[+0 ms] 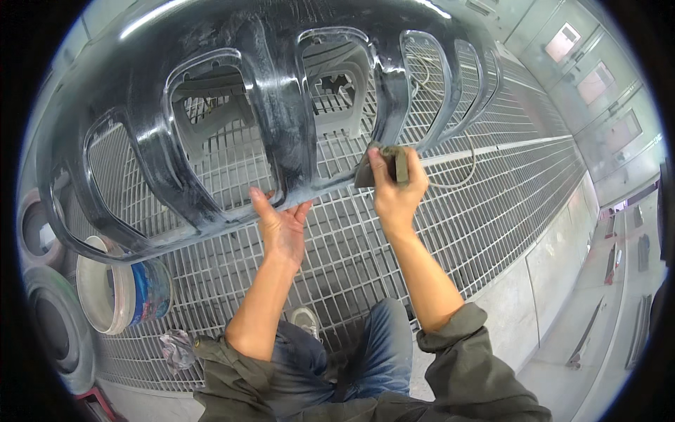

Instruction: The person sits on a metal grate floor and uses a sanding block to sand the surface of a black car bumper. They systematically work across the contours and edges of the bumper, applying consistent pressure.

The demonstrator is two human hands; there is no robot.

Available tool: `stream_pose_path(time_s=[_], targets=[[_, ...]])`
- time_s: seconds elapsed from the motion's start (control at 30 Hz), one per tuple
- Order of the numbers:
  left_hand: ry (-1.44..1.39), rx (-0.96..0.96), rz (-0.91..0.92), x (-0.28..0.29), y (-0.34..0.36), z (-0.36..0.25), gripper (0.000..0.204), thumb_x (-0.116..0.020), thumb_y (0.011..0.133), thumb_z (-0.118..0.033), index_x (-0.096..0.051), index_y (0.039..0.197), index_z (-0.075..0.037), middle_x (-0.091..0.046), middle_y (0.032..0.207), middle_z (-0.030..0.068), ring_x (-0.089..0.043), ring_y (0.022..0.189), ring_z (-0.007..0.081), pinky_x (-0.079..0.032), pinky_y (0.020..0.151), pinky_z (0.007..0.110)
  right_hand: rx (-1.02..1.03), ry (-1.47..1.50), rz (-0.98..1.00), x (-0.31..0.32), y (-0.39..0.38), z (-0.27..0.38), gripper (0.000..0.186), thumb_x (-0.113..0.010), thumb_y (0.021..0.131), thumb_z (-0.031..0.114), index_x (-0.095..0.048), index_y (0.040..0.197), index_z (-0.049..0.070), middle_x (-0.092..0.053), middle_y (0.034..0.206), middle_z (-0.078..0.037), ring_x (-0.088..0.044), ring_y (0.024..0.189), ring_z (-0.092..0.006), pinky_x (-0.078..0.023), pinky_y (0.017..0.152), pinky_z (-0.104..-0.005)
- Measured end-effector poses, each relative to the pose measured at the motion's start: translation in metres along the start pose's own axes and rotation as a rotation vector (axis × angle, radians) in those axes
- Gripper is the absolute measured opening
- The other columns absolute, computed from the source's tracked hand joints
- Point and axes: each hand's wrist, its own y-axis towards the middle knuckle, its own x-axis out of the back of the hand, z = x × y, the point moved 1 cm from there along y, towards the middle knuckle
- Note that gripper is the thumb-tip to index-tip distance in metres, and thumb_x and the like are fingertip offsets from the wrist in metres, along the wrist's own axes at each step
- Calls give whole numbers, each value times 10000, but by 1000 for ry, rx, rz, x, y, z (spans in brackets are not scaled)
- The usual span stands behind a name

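Note:
A large black car bumper cover (281, 130) with a row of tall slots spans the upper part of the head view, its surface streaked with grey, dusty smears. My left hand (283, 235) is closed round its lower edge, thumb on the front and fingers underneath. To the right, my right hand (398, 200) pinches an olive-green sanding block (401, 167) with a dark grey sheet like sandpaper (364, 173) along its left side. The sheet lies at the lower edge of the bumper cover, beside a slot's corner. My palm partly hides the block.
Metal floor grating (337, 246) stretches beneath. A white and blue bucket (151, 292) stands at the left, near round dark objects (53, 323) and crumpled plastic (178, 352). A thin hose (472, 158) loops over the grating at the right. Pale panelled walls (598, 70) rise beyond.

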Motion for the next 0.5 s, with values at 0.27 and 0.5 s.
stream_pose_path(time_s=[0.27,0.5], targets=[[36,-2,35,-7,-4,-3,960,-443,909,-790,-303,1473,-26,-540,1430,116,-565,1299,254,-438,1141,410,42,38,-100,-8,24,13,202,-819,833,47,-621,847,6,-606,774,-66,-556,684,-172,-461,664,-316],[56,-43,67,-2,-3,-5,1050,-444,881,-821,-236,1551,-39,-488,1493,110,-545,1321,244,-437,1142,400,135,-6,-162,-10,26,11,202,-815,861,71,-622,831,22,-587,729,-10,-499,689,-82,-438,646,-262]])
